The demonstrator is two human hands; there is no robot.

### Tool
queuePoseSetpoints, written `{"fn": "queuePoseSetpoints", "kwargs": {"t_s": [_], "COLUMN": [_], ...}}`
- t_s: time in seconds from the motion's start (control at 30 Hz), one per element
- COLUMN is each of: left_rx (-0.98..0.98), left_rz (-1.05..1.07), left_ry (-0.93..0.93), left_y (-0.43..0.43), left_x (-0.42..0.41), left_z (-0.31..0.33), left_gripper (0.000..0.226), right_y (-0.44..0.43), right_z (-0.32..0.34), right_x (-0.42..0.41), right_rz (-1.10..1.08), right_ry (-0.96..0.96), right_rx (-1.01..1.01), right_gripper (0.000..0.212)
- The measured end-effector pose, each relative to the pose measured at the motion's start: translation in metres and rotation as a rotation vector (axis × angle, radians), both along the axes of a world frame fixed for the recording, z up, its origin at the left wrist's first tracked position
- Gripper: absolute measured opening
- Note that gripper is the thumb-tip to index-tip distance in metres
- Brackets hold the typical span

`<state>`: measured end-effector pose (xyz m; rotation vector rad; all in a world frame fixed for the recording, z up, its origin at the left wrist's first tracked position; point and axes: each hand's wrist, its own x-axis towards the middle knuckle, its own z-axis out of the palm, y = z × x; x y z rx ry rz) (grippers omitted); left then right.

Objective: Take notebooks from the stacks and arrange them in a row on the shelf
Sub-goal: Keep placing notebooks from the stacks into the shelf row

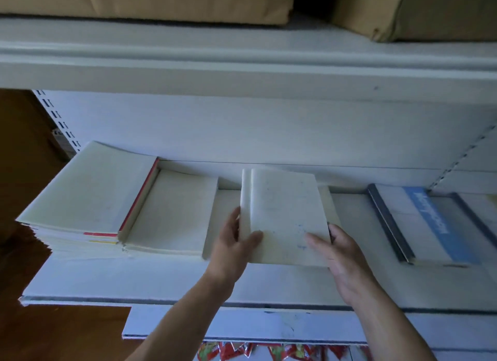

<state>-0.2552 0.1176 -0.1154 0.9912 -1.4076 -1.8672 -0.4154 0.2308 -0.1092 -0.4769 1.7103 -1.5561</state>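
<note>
Head view: gripping white notebook at both near corners, left hand on the spine side, right hand on the open edge, thumbs on the cover. Held over mid shelf; contact with it unclear. Tall stack far left, lower stack touching it. Blue-cover notebook flat to the right, well apart.

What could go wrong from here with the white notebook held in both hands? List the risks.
1. The left hand and right hand grip the plain white paper notebook only at its near corners; a second edge shows along its left side, so a layer might slip out.
2. The left hand is close to the lower stack of white notebooks beside the taller red-spined stack; a bump might skew it.
</note>
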Motion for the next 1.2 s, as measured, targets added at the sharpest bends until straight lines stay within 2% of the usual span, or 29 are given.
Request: {"fn": "queuePoseSetpoints", "kwargs": {"t_s": [0.07,0.27,0.33,0.43,0.53,0.67,0.83,0.93,1.07,1.2], "left_rx": [-0.068,-0.306,-0.379,-0.309,-0.303,-0.312,-0.431,-0.458,-0.33,-0.133], "left_rz": [-0.019,-0.121,-0.14,-0.182,-0.242,-0.234,-0.285,-0.314,-0.298,-0.18], "left_ry": [-0.069,-0.339,-0.409,-0.394,-0.359,-0.35,-0.451,-0.467,-0.372,-0.196], "left_y": [0.009,0.017,0.02,0.021,0.022,0.024,0.025,0.024,0.019,0.02], "left_x": [-0.019,-0.048,-0.048,-0.04,-0.032,-0.043,-0.061,-0.065,-0.062,-0.071], "left_z": [-0.009,-0.033,-0.031,-0.031,-0.037,-0.039,-0.037,-0.037,-0.04,-0.034], "left_gripper": [0.072,0.067,0.067,0.08,0.08,0.085,0.086,0.089,0.092,0.069], "right_y": [0.011,0.024,0.027,0.04,0.053,0.05,0.041,0.037,0.037,0.034], "right_z": [-0.005,-0.011,-0.011,-0.018,-0.026,-0.033,-0.031,-0.029,-0.033,-0.042], "right_x": [-0.017,-0.046,-0.051,-0.061,-0.069,-0.064,-0.055,-0.057,-0.066,-0.07], "right_rz": [-0.041,-0.008,0.033,0.071,0.14,0.236,0.273,0.306,0.353,0.359], "right_ry": [0.075,0.382,0.519,0.665,0.621,0.654,0.818,0.823,0.734,0.654], "right_rx": [0.071,0.357,0.419,0.443,0.418,0.383,0.403,0.436,0.418,0.408], "right_gripper": [0.016,0.012,0.021,0.049,0.069,0.066,0.063,0.065,0.064,0.065]}}
